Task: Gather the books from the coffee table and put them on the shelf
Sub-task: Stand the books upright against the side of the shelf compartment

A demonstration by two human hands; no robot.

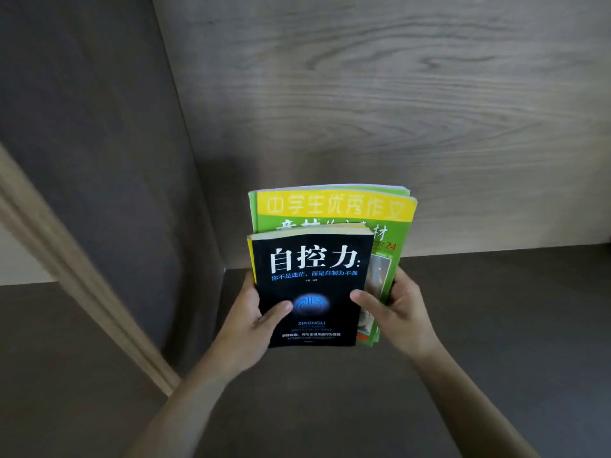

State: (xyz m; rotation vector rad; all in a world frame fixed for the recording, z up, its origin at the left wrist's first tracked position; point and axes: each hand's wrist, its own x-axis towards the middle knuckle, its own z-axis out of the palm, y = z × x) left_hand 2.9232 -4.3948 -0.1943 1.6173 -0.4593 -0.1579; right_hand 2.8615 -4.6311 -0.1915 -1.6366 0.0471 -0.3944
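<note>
I hold a stack of books upright in front of me, inside a shelf compartment. The front one is a black book (310, 285) with white characters and a blue glowing emblem. Behind it stands a taller green and yellow magazine (334, 206), with more thin ones behind that. My left hand (254, 322) grips the stack's left edge, thumb on the black cover. My right hand (393, 309) grips the right edge, thumb also on the cover. The stack's lower edge hangs just above the dark shelf board (479, 325).
The grey wood-grain back panel (396, 94) of the shelf rises behind the books. A dark side panel (99, 160) closes the compartment on the left, with a light wooden edge strip (82, 276) in front of it. The shelf board extends to the right.
</note>
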